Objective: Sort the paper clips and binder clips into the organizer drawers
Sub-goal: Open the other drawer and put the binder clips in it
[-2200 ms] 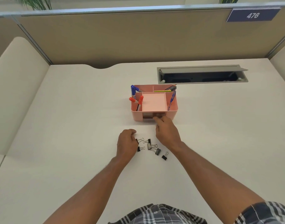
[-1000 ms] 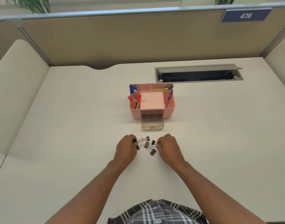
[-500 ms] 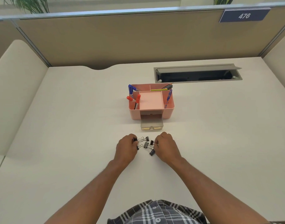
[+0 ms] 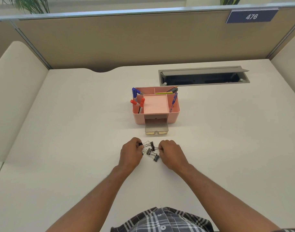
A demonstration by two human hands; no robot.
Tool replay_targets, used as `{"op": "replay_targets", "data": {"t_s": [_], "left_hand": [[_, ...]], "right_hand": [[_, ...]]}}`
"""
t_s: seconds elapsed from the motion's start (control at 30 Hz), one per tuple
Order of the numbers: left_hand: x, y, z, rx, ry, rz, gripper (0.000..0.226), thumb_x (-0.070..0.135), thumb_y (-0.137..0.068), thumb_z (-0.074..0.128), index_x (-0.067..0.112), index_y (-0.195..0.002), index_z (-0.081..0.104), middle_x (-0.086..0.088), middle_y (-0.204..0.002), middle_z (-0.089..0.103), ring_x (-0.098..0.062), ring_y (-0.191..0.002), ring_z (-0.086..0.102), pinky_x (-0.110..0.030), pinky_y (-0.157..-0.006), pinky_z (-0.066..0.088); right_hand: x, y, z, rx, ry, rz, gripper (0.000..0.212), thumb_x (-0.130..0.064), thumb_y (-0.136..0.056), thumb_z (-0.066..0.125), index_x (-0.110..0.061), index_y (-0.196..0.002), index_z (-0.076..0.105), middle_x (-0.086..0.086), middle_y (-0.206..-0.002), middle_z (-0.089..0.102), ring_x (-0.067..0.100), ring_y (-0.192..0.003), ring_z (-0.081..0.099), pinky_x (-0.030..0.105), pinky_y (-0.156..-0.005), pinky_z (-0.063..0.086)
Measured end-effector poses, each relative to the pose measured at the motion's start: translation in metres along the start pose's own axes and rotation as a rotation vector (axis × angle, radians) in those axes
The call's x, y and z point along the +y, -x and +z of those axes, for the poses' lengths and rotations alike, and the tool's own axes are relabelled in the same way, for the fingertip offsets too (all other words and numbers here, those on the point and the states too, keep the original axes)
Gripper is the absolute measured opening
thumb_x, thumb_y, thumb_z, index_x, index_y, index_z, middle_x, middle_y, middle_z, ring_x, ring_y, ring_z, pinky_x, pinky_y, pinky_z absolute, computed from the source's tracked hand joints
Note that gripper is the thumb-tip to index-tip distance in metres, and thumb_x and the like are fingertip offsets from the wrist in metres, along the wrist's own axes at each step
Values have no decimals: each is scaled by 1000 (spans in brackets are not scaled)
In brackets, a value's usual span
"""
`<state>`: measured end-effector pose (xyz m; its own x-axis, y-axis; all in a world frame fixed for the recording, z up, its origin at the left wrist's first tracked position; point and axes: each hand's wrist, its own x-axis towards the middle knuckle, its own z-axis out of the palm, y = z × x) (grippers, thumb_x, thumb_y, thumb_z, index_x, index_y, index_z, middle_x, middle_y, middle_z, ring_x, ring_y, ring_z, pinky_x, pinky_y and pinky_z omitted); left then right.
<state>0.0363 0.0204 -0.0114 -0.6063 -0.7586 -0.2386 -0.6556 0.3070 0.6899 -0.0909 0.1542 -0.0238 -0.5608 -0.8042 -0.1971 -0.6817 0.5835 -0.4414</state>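
Hands at a cluster of small black binder clips with wire handles on the cream-coloured table. Your left hand rests at the cluster's left edge, its fingers curled together and pinched on one black clip at the upper left. Your right hand rests at the right edge, fingers curled inward against the clips; whether they hold one cannot be told. The remaining clips lie loose on the table between your two hands, some touching one another. Beyond them, farther from you, stands the pink plastic desk organizer, with its translucent grey lower drawer pulled out toward you and standing open; the contents of the drawer cannot be made out. Blue markers and red-capped markers stand tilted in the organizer's left compartments, and a blue pen leans in the right one. A grey recessed cable tray with a raised lid is set into the table behind the organizer, to its right.
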Motion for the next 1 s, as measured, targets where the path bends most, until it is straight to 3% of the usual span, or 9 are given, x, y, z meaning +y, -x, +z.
{"op": "replay_targets", "data": {"t_s": [0.2, 0.43, 0.6, 0.83, 0.93, 1.0], "left_hand": [[3, 1, 1, 5, 23, -17, 8, 15, -89, 64, 23, -90, 61, 11, -73, 60, -19, -72, 66, -38, -74, 55], [3, 2, -1, 13, 47, -32, 10, 15, -89, 63, 24, -87, 60, 10, -71, 59, -19, -71, 66, -35, -70, 54], [4, 2, -2, 26, 51, -43, 8, 14, -89, 64, 22, -89, 61, 9, -73, 60, -17, -71, 60, -27, -67, 49], [4, 2, -1, 30, 58, -50, 7, 14, -88, 65, 20, -91, 63, 9, -74, 60, -18, -75, 60, -33, -73, 52], [5, 2, -2, 33, 60, -50, 7, 14, -88, 65, 20, -90, 62, 9, -75, 61, -18, -76, 60, -33, -73, 52], [6, 3, -1, 29, 60, -54, 7, 15, -88, 65, 21, -89, 62, 9, -74, 60, -19, -75, 61, -34, -73, 53]], "right_hand": [[-4, -5, -2, -9, -19, 20, 35, -34, -93, 52, -26, -127, 55, 1, -109, 59, 25, -107, 51, 40, -84, 46], [-9, -5, 4, 31, 27, 9, 15, -35, -92, 54, -23, -94, 64, -2, -101, 54, 23, -102, 50, 37, -77, 41], [-4, -4, -1, -5, 3, -12, 13, -29, -93, 53, -19, -92, 62, 0, -101, 55, 22, -99, 49, 37, -81, 43], [1, -3, -6, -55, -40, -28, 13, -8, -89, 45, -21, -85, 47, -1, -90, 56, 25, -89, 50, 35, -72, 41], [0, -6, -9, -19, -136, 48, 8, -16, -91, 48, -18, -96, 55, -1, -95, 60, 23, -93, 54, 32, -74, 43], [-3, -7, -9, -7, -133, 66, 26, -29, -92, 54, -17, -115, 58, 2, -106, 60, 21, -101, 54, 34, -82, 46]]}}
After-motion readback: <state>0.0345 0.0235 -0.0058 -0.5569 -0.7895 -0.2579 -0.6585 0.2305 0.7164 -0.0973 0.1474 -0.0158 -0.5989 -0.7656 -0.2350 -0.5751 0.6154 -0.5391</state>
